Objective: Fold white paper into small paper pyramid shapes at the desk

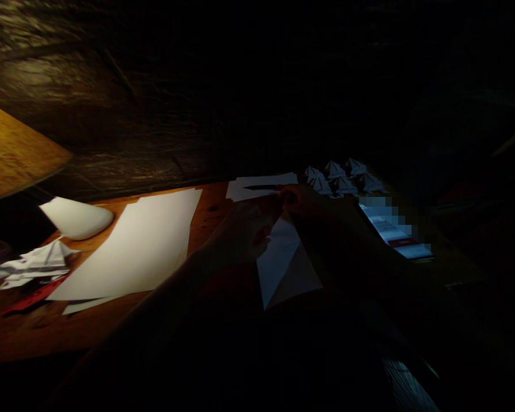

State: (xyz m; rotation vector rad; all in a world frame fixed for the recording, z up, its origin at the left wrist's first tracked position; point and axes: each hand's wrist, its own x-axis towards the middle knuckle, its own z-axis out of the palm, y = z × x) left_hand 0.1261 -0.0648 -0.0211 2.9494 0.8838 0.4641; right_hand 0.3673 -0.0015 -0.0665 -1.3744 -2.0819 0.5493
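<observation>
In the dim middle of the head view, a creased sheet of white paper (289, 263) shows diagonal folds and a pointed lower corner. My left hand (251, 232) is closed at its left edge, with fingers curled against the paper. Just beyond the sheet's top, my right hand (296, 197) is closed around the handle end of a knife (261, 187). The dark blade points left, over a small stack of white paper (240, 190). Shadow hides much of both hands, and the knife's handle is mostly covered by my fingers.
Large white sheets (141, 246) lie left on the wooden table (210, 209), near a curled white paper (79, 217), a crumpled folded paper (43, 263) and a red object (34, 297). Several folded paper shapes (343, 184) stand back right, beside a lit phone (388, 229). A dark wall rises behind.
</observation>
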